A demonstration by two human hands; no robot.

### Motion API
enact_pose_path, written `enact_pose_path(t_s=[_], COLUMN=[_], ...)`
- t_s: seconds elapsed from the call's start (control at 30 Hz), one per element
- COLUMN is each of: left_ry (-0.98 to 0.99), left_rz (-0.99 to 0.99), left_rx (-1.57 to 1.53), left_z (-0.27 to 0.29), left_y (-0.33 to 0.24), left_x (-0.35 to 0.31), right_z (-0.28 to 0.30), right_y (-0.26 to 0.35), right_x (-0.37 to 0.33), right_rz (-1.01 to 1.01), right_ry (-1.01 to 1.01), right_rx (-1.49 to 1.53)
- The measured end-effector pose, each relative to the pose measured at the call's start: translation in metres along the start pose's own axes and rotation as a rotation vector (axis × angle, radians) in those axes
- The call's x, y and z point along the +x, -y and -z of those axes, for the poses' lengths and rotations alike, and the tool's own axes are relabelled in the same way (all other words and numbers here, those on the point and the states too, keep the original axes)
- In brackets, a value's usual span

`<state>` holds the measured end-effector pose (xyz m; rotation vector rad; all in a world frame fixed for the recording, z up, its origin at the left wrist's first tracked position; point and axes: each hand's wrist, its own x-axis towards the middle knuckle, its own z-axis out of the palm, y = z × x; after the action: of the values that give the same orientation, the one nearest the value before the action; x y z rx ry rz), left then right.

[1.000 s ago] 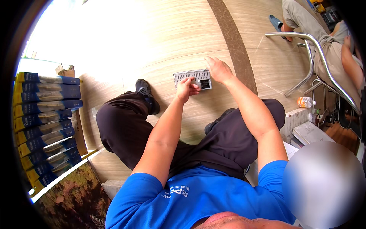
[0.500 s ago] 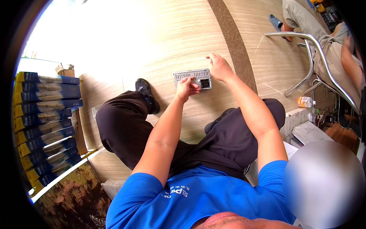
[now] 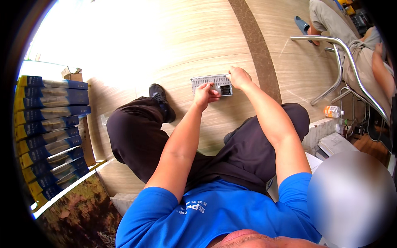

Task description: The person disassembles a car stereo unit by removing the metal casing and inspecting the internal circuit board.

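Observation:
A grey metal electronic unit (image 3: 209, 81) with connector sockets stands on the wooden floor in front of me. My left hand (image 3: 205, 94) pinches a small part at the unit's near face, fingers closed on it. My right hand (image 3: 238, 77) grips the unit's right end, steadying it. Both forearms reach forward over my dark trousers.
A stack of blue and yellow flat boxes (image 3: 49, 132) stands at the left. My black shoe (image 3: 161, 101) rests left of the unit. A metal chair frame (image 3: 343, 78) and another seated person (image 3: 355, 45) are at the right. A small bottle (image 3: 333, 111) lies near a step.
My right hand has shifted slightly along the unit's right end. My left hand stays at the near face.

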<state>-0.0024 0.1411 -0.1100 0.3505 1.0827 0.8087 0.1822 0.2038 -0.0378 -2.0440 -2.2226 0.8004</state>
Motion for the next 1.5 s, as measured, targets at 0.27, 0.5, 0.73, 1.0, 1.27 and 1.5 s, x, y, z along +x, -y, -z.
enact_pose_path(t_s=[0.27,0.5,0.73,1.0,1.27,1.5], left_ry=[0.003,-0.012,0.007,-0.029,-0.054,-0.045], left_rz=[-0.001,0.009,-0.005,0.043,0.063,0.052], left_rx=[-0.03,-0.081,-0.079,-0.082,-0.064,-0.065], left_z=[0.003,0.001,0.002,-0.005,-0.001,0.004], left_y=[0.001,0.003,0.005,0.005,0.005,0.005], left_x=[0.002,0.004,0.003,0.007,0.008,0.006], right_z=[-0.005,-0.014,-0.015,-0.026,-0.024,-0.013], right_y=[0.017,0.02,0.021,0.012,0.016,0.022], right_x=[0.006,0.014,0.011,0.017,0.011,0.008], right_rz=[0.022,0.029,0.073,0.096,0.174,0.074], right_ry=[-0.023,-0.02,-0.011,-0.047,-0.03,-0.004], right_rx=[-0.14,-0.189,-0.232,-0.23,-0.327,-0.194])
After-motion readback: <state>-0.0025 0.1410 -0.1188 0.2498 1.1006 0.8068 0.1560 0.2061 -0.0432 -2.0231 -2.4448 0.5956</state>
